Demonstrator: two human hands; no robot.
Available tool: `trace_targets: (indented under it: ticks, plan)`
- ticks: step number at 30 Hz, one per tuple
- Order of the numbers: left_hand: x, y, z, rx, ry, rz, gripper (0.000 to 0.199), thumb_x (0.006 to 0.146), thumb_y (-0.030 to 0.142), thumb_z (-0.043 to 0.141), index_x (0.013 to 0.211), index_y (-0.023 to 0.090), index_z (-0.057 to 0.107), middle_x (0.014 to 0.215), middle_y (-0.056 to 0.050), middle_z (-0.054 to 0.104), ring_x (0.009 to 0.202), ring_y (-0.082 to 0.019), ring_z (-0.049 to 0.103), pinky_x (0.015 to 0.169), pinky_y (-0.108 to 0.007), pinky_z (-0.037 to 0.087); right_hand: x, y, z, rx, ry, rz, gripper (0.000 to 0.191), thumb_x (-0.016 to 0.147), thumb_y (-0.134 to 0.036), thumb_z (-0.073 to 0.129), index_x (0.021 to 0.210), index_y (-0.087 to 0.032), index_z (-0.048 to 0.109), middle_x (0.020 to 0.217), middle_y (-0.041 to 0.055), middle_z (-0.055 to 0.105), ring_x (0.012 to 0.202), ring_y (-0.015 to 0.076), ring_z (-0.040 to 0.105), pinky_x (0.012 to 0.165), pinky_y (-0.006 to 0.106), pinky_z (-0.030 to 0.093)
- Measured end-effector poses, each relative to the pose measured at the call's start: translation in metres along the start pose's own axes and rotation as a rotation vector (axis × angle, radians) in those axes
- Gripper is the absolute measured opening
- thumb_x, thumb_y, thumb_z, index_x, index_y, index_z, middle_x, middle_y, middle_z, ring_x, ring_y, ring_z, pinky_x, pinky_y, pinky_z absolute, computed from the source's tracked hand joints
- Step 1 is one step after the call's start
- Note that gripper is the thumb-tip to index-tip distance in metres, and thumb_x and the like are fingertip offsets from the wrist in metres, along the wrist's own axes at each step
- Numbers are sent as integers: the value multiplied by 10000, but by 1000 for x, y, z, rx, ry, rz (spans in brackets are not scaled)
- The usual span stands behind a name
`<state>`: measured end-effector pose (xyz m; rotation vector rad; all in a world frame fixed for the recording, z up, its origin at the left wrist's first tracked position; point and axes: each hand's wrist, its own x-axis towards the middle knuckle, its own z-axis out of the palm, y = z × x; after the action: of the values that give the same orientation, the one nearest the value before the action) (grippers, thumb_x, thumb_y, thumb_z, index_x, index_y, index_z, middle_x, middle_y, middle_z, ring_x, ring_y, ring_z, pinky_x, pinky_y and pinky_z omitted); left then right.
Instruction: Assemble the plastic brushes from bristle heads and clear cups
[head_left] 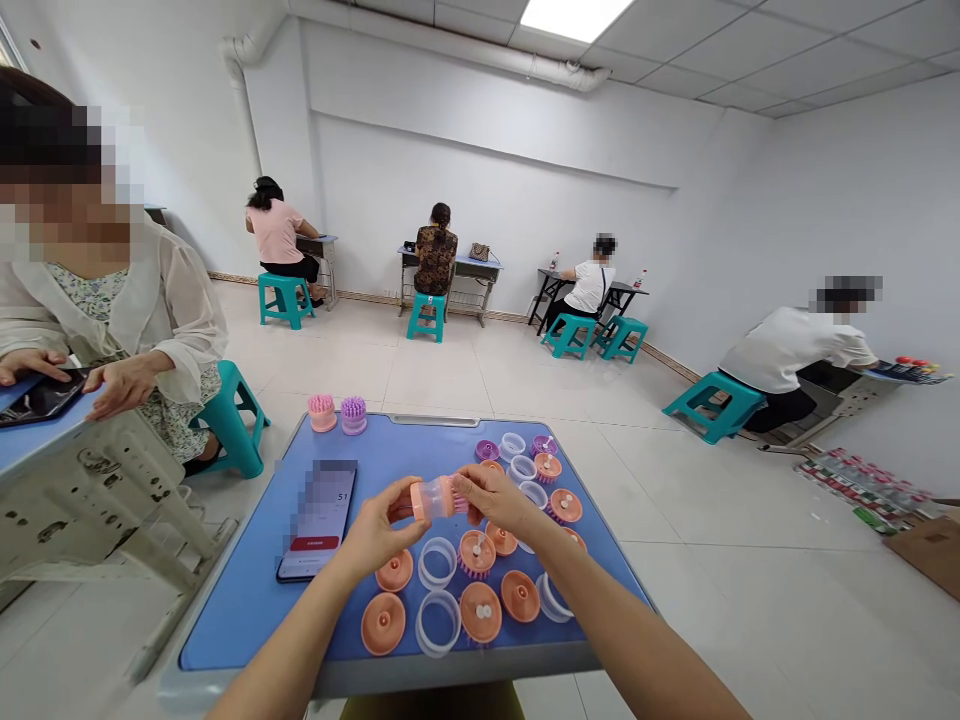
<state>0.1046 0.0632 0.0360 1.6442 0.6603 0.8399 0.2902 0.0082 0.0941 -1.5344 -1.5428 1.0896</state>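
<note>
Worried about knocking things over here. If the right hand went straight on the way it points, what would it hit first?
The right hand would meet the translucent peach cylinder first; its fingers already touch it. The left hand holds the other end.

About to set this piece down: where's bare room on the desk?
Bare blue desk lies between the phone and the clustered pieces, below the two brushes; another strip runs left of the phone. Crowded: front and right, where orange discs and clear rings pack together.
</note>
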Motion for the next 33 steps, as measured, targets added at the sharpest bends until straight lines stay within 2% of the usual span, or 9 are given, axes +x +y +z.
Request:
trace_targets:
  ticks: [4, 9, 13, 17, 19, 24, 28, 31, 33]
  plan:
    - [1, -2, -2, -53, 42, -10, 506, 651, 283, 635, 1105, 122, 479, 1009, -91, 634, 939, -235, 599, 860, -393, 474, -1, -1, -3, 46, -66, -113, 530, 697, -415, 613, 1164, -240, 434, 986, 42, 559, 747, 135, 568, 668, 285, 479]
    - [0, -1, -2, 30, 33, 14, 548, 620, 261, 653, 1128, 141, 487, 1031, -70, 636, 963, -236, 592, 891, -396, 460, 1, -2, 4, -20, -45, -33, 323, 747, -466, 529, 894, -179, 536, 687, -2, 569, 538, 108, 545, 507, 237, 447]
    - [0, 2, -1, 63, 26, 29, 516, 629, 258, 644, 1114, 162, 496, 1055, -64, 627, 983, -232, 584, 909, -401, 450, 1, 1, 6, -1, -38, 58, 467, 816, -559, 305, 804, -149, 530, 623, 12, 565, 431, 92, 517, 418, 223, 410]
    - [1, 0, -3, 16, 85, 25, 491, 647, 257, 629, 1096, 130, 478, 1041, -92, 623, 959, -231, 592, 871, -392, 472, 0, 5, -2, 43, -81, -5, 551, 717, -463, 575, 1180, -223, 398, 1026, 72, 566, 668, 118, 591, 606, 274, 489]
    - [2, -1, -4, 2, 95, 25, 495, 643, 259, 634, 1093, 127, 478, 1045, -97, 618, 960, -231, 590, 866, -387, 473, 1, 5, -5, 54, -77, -92, 643, 653, -368, 671, 1211, -260, 371, 1144, 71, 506, 766, 127, 583, 691, 289, 485]
    - [0, -2, -3, 50, 40, 71, 491, 649, 243, 629, 1107, 150, 480, 1047, -79, 614, 958, -221, 588, 856, -370, 482, 1, -1, 1, 0, -35, -81, 304, 739, -416, 561, 933, -183, 528, 750, 6, 587, 588, 106, 570, 562, 241, 477]
    - [-1, -2, -1, 176, 23, 137, 465, 655, 224, 621, 1096, 166, 488, 1080, -78, 587, 965, -209, 580, 865, -363, 481, 0, -4, 5, -90, 16, 34, 392, 783, -540, 413, 684, -166, 475, 551, -26, 519, 406, 78, 494, 386, 193, 397]
    - [-1, 0, -1, 243, 34, 145, 452, 659, 232, 619, 1089, 176, 494, 1076, -74, 589, 971, -209, 577, 869, -359, 480, -1, -4, 3, -93, 1, 57, 431, 783, -570, 379, 725, -160, 497, 555, -17, 530, 402, 85, 498, 388, 204, 402]
    - [-1, 1, -2, 229, 49, 131, 448, 669, 244, 611, 1093, 170, 488, 1058, -71, 600, 952, -206, 589, 852, -349, 491, -3, -5, 1, -71, -29, 23, 422, 759, -545, 456, 930, -165, 519, 747, 28, 593, 510, 104, 556, 481, 237, 459]
